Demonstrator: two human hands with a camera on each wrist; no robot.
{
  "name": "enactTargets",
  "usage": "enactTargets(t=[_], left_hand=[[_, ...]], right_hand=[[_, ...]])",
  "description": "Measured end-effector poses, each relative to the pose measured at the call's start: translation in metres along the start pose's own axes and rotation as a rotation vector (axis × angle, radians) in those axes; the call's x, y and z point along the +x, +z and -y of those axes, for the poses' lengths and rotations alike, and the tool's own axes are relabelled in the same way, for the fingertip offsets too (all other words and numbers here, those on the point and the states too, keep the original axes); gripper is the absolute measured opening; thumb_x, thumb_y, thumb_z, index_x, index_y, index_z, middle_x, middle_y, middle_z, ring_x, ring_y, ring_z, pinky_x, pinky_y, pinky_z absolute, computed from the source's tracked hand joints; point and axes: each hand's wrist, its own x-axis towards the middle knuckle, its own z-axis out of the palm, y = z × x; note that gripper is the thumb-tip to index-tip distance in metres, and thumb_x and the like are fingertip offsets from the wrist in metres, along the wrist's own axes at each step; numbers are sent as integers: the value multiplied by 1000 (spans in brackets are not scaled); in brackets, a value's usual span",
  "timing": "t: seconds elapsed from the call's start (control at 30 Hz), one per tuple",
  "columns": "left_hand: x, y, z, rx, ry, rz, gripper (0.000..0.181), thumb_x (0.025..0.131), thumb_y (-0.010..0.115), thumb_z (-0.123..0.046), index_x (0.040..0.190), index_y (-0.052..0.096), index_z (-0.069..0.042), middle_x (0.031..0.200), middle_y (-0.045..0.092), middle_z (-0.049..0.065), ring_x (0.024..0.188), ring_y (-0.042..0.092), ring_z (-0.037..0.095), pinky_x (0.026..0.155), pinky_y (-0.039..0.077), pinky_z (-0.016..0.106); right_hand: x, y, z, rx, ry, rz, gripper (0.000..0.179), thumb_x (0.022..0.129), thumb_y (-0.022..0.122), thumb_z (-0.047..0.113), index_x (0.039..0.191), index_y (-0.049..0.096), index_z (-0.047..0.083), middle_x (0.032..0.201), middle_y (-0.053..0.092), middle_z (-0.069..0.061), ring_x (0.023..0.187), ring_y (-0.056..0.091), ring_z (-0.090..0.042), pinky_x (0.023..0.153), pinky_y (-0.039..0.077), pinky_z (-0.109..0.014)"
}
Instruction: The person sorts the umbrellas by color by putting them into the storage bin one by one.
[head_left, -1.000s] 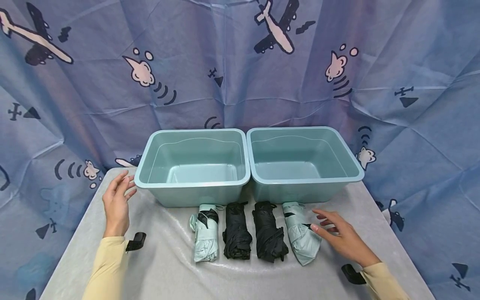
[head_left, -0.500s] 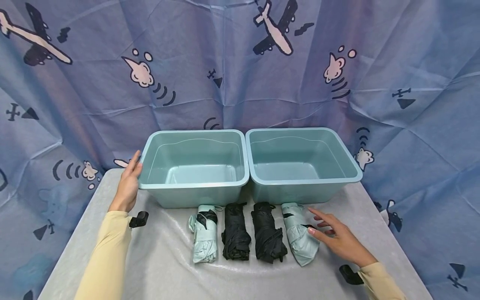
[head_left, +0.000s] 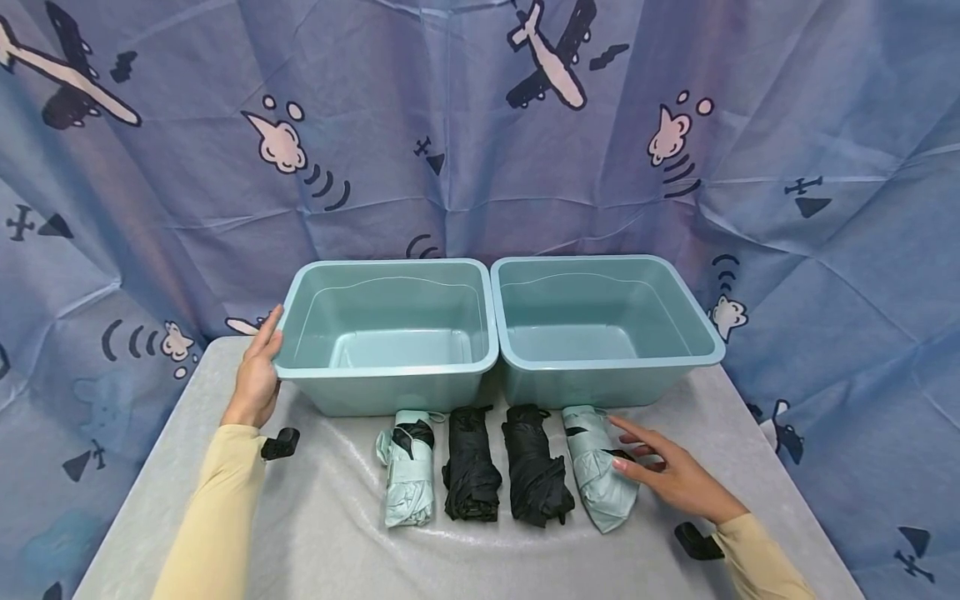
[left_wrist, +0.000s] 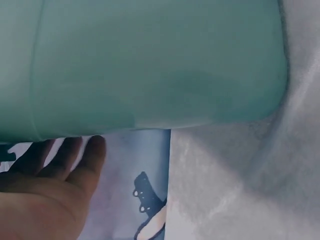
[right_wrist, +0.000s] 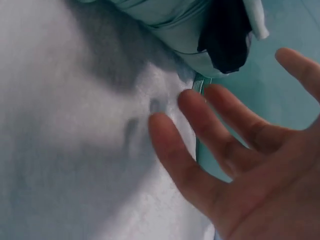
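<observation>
My left hand (head_left: 257, 379) rests with straight fingers against the left side of the left light-green bin (head_left: 390, 392). In the left wrist view its fingertips (left_wrist: 95, 147) meet the bin's wall (left_wrist: 160, 65). My right hand (head_left: 678, 477) hovers beside a light-green folded umbrella (head_left: 603, 483), fingers spread and relaxed, holding nothing. In the right wrist view a gap shows between the fingers and that umbrella (right_wrist: 175, 30). Two black folded umbrellas (head_left: 472, 467) (head_left: 536, 471) and another light-green folded umbrella (head_left: 411, 483) lie in the same row.
A matching right bin (head_left: 607, 382) stands against the left one. Both bins hold nothing and sit at the back of the grey-covered table (head_left: 450, 567). Behind them hangs a blue curtain (head_left: 480, 167) printed with airplanes.
My left hand has moved right and forward onto the left bin's side, its fingers straightening. The right hand has shifted slightly left, closer to the right-hand light-green umbrella.
</observation>
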Motion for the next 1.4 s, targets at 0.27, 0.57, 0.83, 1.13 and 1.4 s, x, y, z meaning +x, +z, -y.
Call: enactTargets(t=[0.27,0.57,0.83,1.13,1.4], left_hand=[[1,3,4,-30,16,-47,56,112,28,-35,165,11,-25,171,-2,-1,154,5,20,121,21,32],[4,7,4,-51,19,-70,54,113,26,-29,165,13,-23,171,1,-5,154,7,18,123,17,37],[5,6,5,-58,15,-83,53,113,24,-26,165,13,-24,170,2,-7,154,9,17,123,17,37],[4,6,6,-59,21,-95,53,113,27,-29,165,15,-24,171,4,-4,153,12,18,122,21,34],[4,6,6,-60,26,-88,54,113,27,-28,165,15,-23,171,4,-4,153,12,18,122,21,34]], right_hand=[[10,2,-5,54,-34,124,71,97,72,27,158,38,12,154,43,-22,128,50,-46,91,50,-49],[23,16,-9,71,-63,188,83,87,82,34,157,41,15,157,37,-23,141,32,-51,106,32,-70],[35,23,5,31,-71,242,93,82,86,37,158,38,15,150,44,-24,130,46,-44,99,42,-60],[41,25,11,174,48,260,97,76,92,22,156,40,15,156,34,-27,136,38,-46,100,42,-54],[30,21,6,226,50,187,96,74,93,20,154,41,21,157,33,-24,139,31,-50,100,40,-62]])
